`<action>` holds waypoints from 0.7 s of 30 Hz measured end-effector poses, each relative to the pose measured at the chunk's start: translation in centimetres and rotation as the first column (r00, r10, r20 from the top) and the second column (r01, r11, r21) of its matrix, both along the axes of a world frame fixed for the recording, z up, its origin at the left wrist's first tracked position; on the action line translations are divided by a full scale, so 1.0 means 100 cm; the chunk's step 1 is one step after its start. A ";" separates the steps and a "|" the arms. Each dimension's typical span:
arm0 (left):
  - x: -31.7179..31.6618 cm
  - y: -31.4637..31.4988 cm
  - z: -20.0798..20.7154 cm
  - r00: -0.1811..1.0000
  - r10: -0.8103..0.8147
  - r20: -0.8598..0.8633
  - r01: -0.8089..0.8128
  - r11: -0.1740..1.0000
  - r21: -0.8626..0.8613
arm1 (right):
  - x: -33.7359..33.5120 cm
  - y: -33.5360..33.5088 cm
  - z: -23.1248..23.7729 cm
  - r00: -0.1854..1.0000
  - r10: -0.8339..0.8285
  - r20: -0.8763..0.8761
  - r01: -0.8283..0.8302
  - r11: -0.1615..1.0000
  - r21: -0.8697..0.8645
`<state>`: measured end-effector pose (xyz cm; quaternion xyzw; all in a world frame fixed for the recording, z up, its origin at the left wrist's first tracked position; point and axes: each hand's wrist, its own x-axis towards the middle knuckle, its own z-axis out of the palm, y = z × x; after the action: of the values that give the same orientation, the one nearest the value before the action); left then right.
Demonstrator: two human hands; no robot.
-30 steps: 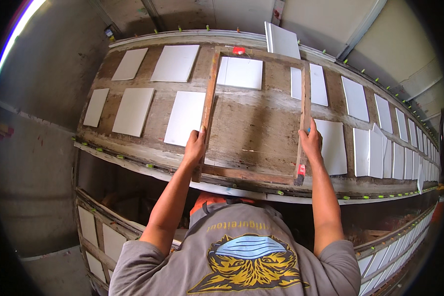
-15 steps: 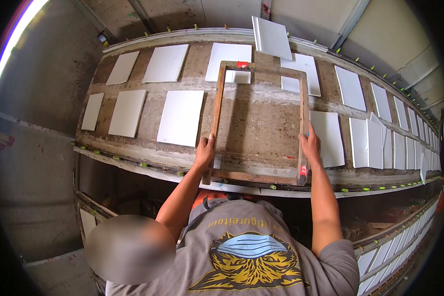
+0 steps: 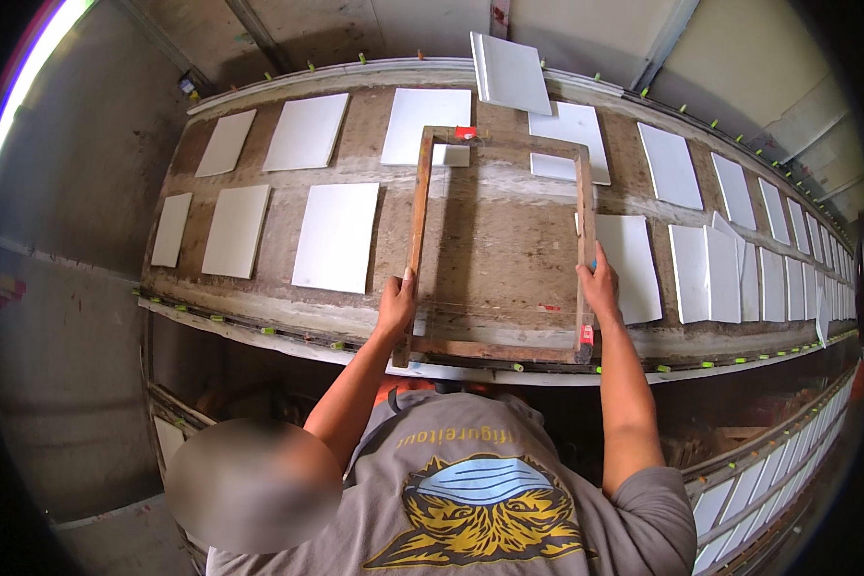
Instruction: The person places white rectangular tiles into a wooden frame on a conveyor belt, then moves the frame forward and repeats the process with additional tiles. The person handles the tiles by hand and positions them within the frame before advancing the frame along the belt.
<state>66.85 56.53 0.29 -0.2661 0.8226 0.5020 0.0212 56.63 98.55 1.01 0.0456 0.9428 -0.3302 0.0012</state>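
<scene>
My left hand (image 3: 396,302) and my right hand (image 3: 600,285) are closed round the two side bars of a rectangular wooden frame (image 3: 420,211). It has small red patches at its far bar and near right corner. I see through its middle to the brown tabletop (image 3: 620,144); whether mesh is stretched across it I cannot tell. The frame's far bar overlaps the near edges of two white sheets, one at left (image 3: 408,115) and one at right (image 3: 564,120). Beside my right hand lies another white sheet (image 3: 636,264), partly behind the right bar. A white sheet (image 3: 336,238) lies left of my left hand.
White sheets in two rows run along the long table, some overlapping (image 3: 706,274) at right. A small white stack (image 3: 511,75) rests at the far edge. Green clips (image 3: 336,346) line the table's edges. A lower rack (image 3: 768,499) with white sheets stands at lower right.
The view has shifted slightly, so the table and sheets appear further left. Against the sheets, the frame sits a little further right. Both hands keep their hold on it.
</scene>
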 end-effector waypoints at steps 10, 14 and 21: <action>-0.008 0.001 -0.021 0.999 -0.011 0.050 0.009 0.999 0.048 | -0.004 0.009 -0.009 0.999 0.020 -0.031 -0.019 1.000 0.016; -0.011 -0.001 -0.031 0.999 -0.040 0.018 0.040 0.999 0.004 | -0.008 0.012 -0.017 0.997 0.027 -0.069 -0.025 0.999 0.029; -0.014 -0.001 -0.036 0.997 -0.074 0.003 0.074 0.995 -0.072 | -0.012 0.007 -0.017 0.999 0.002 -0.034 0.001 0.997 0.082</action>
<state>65.48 56.46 -3.26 -0.2362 0.8495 0.4708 0.0303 55.39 99.22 -0.66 0.0399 0.9554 -0.2921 -0.0165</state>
